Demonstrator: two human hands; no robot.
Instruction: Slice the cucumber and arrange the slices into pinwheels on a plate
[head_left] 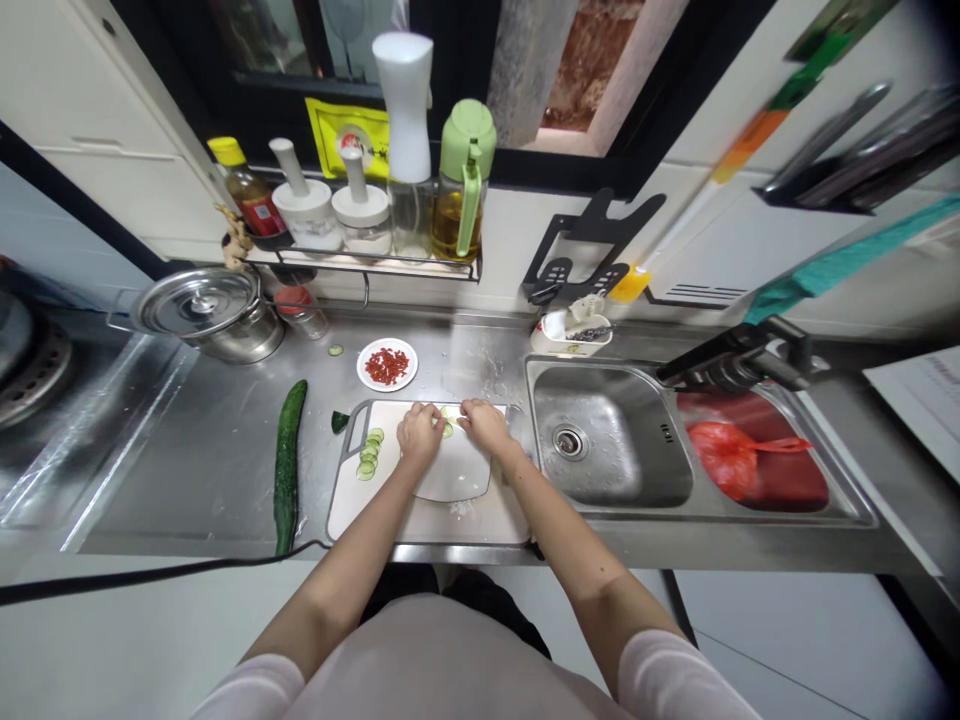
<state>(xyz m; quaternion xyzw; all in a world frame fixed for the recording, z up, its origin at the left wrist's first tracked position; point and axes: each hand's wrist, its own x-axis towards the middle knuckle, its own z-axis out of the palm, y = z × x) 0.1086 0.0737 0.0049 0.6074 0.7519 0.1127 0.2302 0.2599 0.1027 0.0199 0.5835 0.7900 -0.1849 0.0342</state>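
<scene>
A white plate (pixel 451 475) lies on the cutting board (pixel 367 515), with a few pale green cucumber slices (pixel 448 428) at its far edge. My left hand (pixel 420 435) comes in from one side of these slices, its fingers pinched on a cucumber slice. From the other side my right hand (pixel 485 428) reaches over the plate's edge, fingertips closed together at a slice, partly hidden. Several cut slices (pixel 369 455) overlap in a row on the board's left part. Left of the board lies a long whole cucumber (pixel 287 465), and a dark green cucumber end (pixel 340 422) rests by the board's handle.
Behind the board stands a small plate of chopped red pieces (pixel 387 365). A lidded steel pot (pixel 217 310) is at the back left, under a seasoning rack (pixel 375 262). To the right are a sink (pixel 611 440), a black faucet (pixel 727 365) and a red plastic bag (pixel 724 460).
</scene>
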